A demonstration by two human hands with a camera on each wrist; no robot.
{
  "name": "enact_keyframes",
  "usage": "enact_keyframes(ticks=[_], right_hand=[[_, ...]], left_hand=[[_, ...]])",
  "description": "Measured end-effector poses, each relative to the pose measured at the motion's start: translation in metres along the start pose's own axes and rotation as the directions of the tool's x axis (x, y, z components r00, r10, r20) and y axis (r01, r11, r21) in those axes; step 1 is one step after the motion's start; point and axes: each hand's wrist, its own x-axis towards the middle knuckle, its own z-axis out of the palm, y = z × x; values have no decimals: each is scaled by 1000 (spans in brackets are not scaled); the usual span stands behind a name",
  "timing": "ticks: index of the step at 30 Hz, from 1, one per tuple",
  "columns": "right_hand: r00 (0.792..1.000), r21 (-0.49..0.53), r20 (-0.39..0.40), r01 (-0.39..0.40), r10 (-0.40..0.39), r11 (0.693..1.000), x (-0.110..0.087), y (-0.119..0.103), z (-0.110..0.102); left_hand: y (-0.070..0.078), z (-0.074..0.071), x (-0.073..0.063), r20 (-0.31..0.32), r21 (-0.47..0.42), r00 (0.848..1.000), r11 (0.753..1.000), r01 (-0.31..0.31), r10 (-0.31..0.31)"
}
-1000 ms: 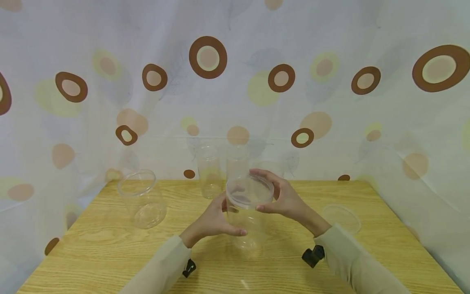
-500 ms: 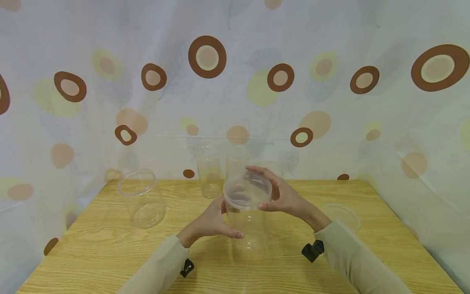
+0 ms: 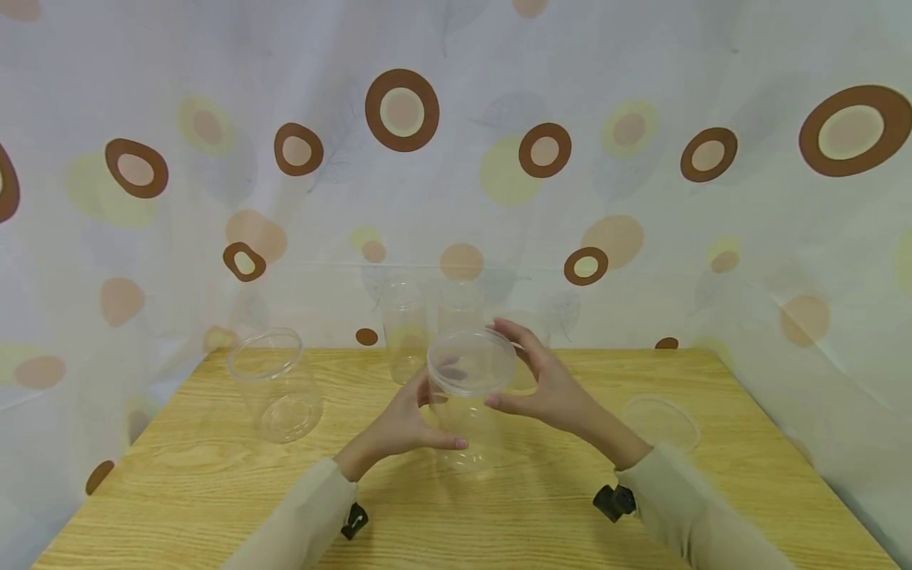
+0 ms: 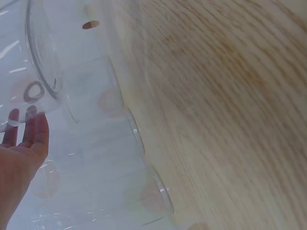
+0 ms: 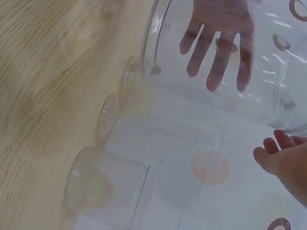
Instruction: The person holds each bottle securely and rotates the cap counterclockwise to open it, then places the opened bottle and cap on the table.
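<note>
Near the middle of the table, the head view shows a clear plastic jar (image 3: 470,427) with a translucent lid (image 3: 472,360) on top. My left hand (image 3: 402,423) grips the jar's body from the left, thumb in front and fingers behind it. Through the clear wall, the right wrist view shows the spread fingers (image 5: 216,52) of that hand. My right hand (image 3: 552,388) holds the lid's right edge, its thumb in front and fingers behind. In the right wrist view, its fingers are partly cut off by the frame. Whether the jar's base touches the table cannot be told.
A wide open-looking clear jar (image 3: 281,396) stands at the left on the wooden table (image 3: 214,507). Behind the held jar stand a slim clear jar (image 3: 406,340) and another clear jar (image 3: 459,309). A loose clear lid (image 3: 663,423) lies at the right. Patterned cloth (image 3: 456,198) hangs behind.
The held jar has shifted slightly left and away, its base now higher in view. My right hand has turned a little at the lid's edge. The other jars have not moved.
</note>
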Motion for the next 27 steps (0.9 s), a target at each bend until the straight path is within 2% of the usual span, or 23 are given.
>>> enact_keyframes(ticks=[6, 11, 13, 18, 23, 27], right_hand=[[997, -85, -74, -34, 28, 996, 1, -3, 6], [997, -108, -76, -31, 23, 994, 2, -2, 6], [998, -101, -64, -29, 23, 994, 3, -2, 5], [1000, -47, 19, -4, 5, 999, 5, 1, 0], [989, -15, 146, 19, -17, 1000, 6, 6, -12], [979, -22, 203, 16, -11, 1000, 8, 7, -17]], left_hand=[[-2, 0, -1, -8, 1, 1000, 1000, 10, -10], [-1, -1, -1, -2, -5, 1000, 1000, 7, -7], [-9, -2, -1, 4, -5, 1000, 1000, -5, 5], [-28, -4, 1, 35, 5, 999, 1000, -24, 24], [-13, -4, -2, 82, -1, 996, 999, -43, 43], [0, -3, -4, 105, -7, 992, 998, -64, 64]])
